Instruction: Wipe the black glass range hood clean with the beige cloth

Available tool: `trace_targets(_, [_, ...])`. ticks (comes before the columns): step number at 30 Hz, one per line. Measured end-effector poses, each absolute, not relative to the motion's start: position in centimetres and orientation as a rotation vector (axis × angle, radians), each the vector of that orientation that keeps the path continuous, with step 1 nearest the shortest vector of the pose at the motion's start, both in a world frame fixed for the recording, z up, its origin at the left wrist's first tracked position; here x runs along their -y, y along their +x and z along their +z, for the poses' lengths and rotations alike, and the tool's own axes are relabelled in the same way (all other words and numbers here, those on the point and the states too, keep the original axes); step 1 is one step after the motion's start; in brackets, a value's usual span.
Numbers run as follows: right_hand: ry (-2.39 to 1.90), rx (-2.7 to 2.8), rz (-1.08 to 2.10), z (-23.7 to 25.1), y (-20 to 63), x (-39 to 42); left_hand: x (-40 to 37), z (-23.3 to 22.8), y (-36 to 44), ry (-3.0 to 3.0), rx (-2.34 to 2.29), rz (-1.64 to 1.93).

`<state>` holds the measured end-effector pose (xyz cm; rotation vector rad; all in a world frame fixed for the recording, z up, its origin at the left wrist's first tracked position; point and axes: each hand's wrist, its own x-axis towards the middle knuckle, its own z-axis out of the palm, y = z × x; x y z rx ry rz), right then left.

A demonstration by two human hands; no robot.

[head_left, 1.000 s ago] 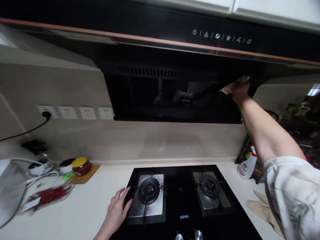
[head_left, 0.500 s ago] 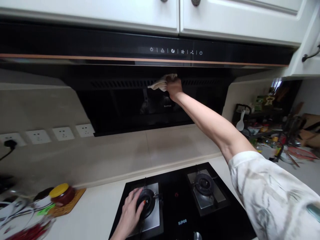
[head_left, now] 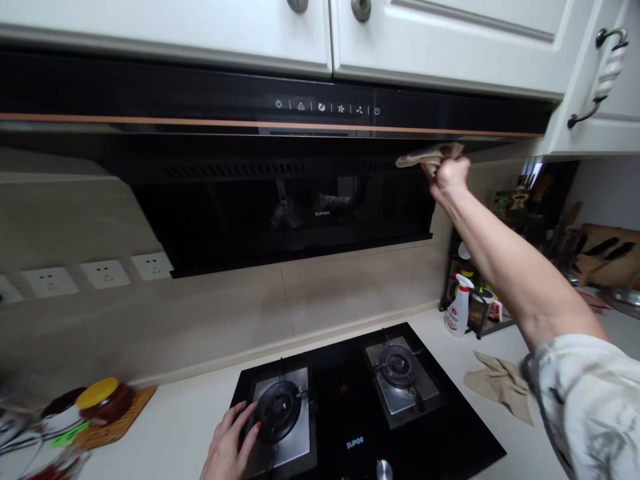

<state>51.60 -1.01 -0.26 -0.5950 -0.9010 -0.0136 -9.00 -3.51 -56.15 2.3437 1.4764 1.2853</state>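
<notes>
Wiping looked under way, extent done or left unclear; right hand point(head_left: 451, 176) gripped a bunched cloth point(head_left: 416, 159) at the hood's point(head_left: 225, 227) right end; left hand point(head_left: 229, 441), fingers spread, lay by the left burner point(head_left: 279, 411).

Beige cloth point(head_left: 419, 159), black hood point(head_left: 280, 197)

My feed is dim and greyish. The range hood point(head_left: 230, 230) sinks into near-black, its glossy panel mirroring faint pale shapes. Beyond the hood's right end a small streak point(head_left: 534, 172) shines brightly. Below the hood's left side, the yellow-lidded jar point(head_left: 113, 402) looks soft; wide-angle distortion tilts the cabinet doors point(head_left: 450, 50) above it.
</notes>
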Motion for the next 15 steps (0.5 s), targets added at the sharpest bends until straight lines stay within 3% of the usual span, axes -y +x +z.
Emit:
trace_targets(7, [-0.964,0.423,-0.460,-1.5,56.4,10.3,3.2,-56.0,-7.8,2.261,-1.465,1.342])
trace_targets(10, [-1.054,0.429,-0.609,-1.1,56.5,12.8,3.6,-56.8,-8.0,2.213,-1.468,1.348])
trace_targets(15, [-1.577,0.655,-0.871,-0.3,51.6,11.1,4.2,-58.2,-7.8,2.144,-1.476,1.392])
